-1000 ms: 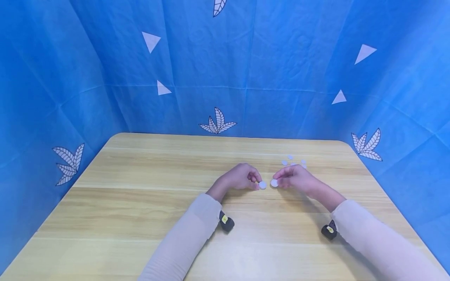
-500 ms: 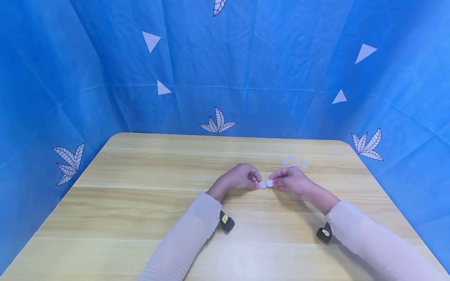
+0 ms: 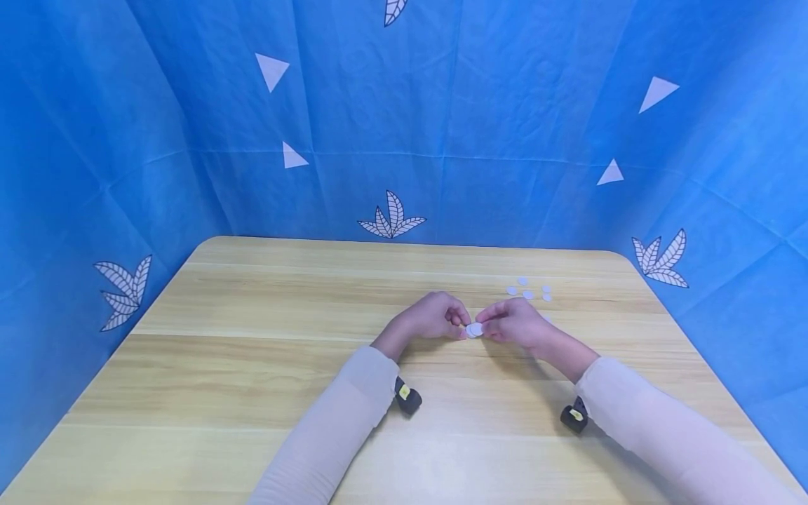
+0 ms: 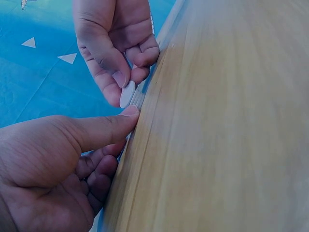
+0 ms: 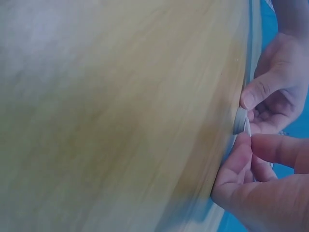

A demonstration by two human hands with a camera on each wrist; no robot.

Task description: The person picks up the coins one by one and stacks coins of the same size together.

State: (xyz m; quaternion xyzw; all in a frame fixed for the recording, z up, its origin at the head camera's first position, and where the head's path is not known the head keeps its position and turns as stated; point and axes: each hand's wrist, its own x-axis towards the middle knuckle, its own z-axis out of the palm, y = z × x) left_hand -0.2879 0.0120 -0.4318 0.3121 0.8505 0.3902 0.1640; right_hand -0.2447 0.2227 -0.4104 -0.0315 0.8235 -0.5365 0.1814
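Note:
A short stack of round white discs (image 5: 239, 121) stands on the wooden table. My left hand (image 3: 435, 317) steadies it from the left, thumb against its side and fingers curled behind. From the right, my right hand (image 3: 517, 325) pinches a single white disc (image 4: 127, 94) between thumb and fingertips. That disc is tilted in the left wrist view and lies right over the stack's top, partly overlapping it in the head view. Whether it touches the stack all the way across, I cannot tell.
Several loose white discs (image 3: 527, 294) lie flat behind my right hand, towards the table's far right. Another pale disc edge (image 3: 546, 319) peeks out beside that hand. A blue patterned cloth (image 3: 505, 203) surrounds the table (image 3: 221, 393) at the back and sides.
My right hand has moved left with its disc, from a gap beside the stack to over its top. The left hand has stayed in place at the stack.

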